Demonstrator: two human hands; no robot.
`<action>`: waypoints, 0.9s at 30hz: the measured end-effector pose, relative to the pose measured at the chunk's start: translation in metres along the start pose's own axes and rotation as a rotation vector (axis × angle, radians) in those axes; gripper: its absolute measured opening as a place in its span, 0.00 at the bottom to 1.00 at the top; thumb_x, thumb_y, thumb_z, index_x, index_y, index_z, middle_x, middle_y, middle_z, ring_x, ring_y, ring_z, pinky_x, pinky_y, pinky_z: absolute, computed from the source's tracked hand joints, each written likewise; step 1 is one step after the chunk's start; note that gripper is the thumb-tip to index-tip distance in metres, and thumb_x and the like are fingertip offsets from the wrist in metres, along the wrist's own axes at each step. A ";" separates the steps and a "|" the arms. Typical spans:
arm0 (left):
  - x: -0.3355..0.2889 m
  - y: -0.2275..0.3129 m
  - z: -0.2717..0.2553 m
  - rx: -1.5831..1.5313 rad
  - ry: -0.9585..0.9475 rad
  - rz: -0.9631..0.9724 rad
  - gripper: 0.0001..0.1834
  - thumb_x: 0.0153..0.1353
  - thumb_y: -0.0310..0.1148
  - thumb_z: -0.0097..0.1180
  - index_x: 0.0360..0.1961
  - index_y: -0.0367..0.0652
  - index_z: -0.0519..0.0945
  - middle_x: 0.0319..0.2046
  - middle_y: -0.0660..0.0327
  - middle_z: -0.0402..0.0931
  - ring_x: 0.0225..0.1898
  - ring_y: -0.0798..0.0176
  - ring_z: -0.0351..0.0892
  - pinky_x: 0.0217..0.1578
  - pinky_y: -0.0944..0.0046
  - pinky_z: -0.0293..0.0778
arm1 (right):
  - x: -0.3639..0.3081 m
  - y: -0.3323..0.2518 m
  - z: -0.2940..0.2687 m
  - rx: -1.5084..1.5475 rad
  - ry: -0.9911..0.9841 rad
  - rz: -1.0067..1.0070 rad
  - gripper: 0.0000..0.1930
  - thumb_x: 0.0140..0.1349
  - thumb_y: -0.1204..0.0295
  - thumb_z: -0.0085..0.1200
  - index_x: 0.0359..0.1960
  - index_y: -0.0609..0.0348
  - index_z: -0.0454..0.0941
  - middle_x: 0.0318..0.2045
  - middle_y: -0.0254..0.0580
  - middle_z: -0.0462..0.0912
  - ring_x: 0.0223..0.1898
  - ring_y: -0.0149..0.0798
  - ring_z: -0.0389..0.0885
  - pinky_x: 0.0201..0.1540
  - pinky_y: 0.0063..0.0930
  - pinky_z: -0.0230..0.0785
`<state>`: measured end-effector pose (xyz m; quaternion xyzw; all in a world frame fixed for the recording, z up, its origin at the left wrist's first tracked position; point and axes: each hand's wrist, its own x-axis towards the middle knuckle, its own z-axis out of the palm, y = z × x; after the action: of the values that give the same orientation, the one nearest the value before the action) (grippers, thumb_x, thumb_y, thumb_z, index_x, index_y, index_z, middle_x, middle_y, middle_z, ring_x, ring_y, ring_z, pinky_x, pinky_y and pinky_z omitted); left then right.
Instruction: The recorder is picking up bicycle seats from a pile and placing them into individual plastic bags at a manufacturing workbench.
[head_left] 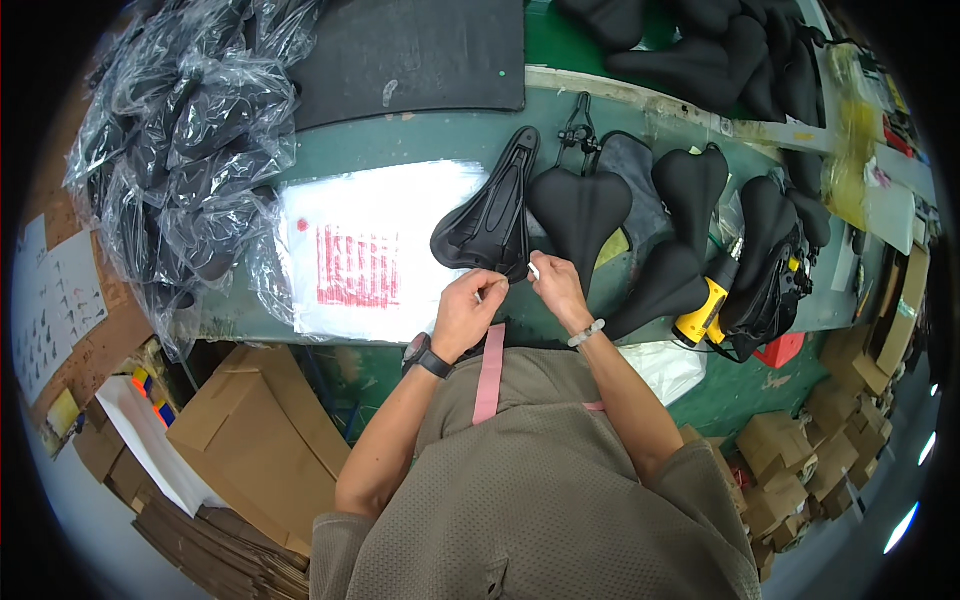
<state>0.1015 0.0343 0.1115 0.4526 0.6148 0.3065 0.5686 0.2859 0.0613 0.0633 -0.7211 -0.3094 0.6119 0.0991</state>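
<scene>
In front of me a black bicycle saddle (487, 215) lies with its hollow underside up, its narrow nose pointing away. My left hand (468, 314) is closed in a pinch at the saddle's near, wide edge; what its fingertips hold, if anything, is too small to make out. Just right of it, my right hand (560, 292) pinches a small white piece (534, 270) close to the same edge. Another black saddle (580, 205), top side up, rests beside the first. Under the upturned saddle's left side is a white plastic bag (385, 200) with red print.
Plastic-wrapped saddles (215, 130) pile up at the left. More bare saddles (690, 190) lie to the right, with a yellow-and-black heat gun (703, 308) among them. A black mat (410, 60) covers the far table. Cardboard boxes (255, 430) stand below the table's front edge.
</scene>
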 end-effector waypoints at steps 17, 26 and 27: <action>-0.021 -0.006 -0.035 -0.298 0.447 -0.067 0.10 0.70 0.33 0.57 0.43 0.35 0.82 0.33 0.68 0.79 0.34 0.77 0.72 0.37 0.74 0.70 | -0.026 0.012 0.010 0.032 -0.145 -0.062 0.30 0.70 0.46 0.46 0.28 0.65 0.78 0.16 0.34 0.72 0.21 0.29 0.70 0.26 0.28 0.61; -0.051 -0.012 -0.038 -0.282 0.487 -0.118 0.12 0.69 0.34 0.59 0.44 0.34 0.82 0.33 0.66 0.80 0.33 0.76 0.72 0.36 0.74 0.70 | -0.028 -0.023 0.080 0.236 -0.248 0.205 0.24 0.68 0.50 0.51 0.30 0.63 0.79 0.18 0.29 0.72 0.19 0.23 0.66 0.23 0.22 0.55; -0.051 -0.013 -0.038 -0.313 0.495 -0.126 0.12 0.69 0.34 0.59 0.45 0.34 0.82 0.33 0.66 0.80 0.34 0.76 0.72 0.36 0.74 0.70 | -0.020 -0.015 0.090 0.285 -0.241 0.262 0.23 0.67 0.52 0.52 0.28 0.63 0.80 0.20 0.32 0.76 0.19 0.23 0.68 0.22 0.23 0.57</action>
<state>0.0589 -0.0119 0.1278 0.2317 0.7070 0.4626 0.4821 0.1945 0.0403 0.0670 -0.6556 -0.1330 0.7387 0.0819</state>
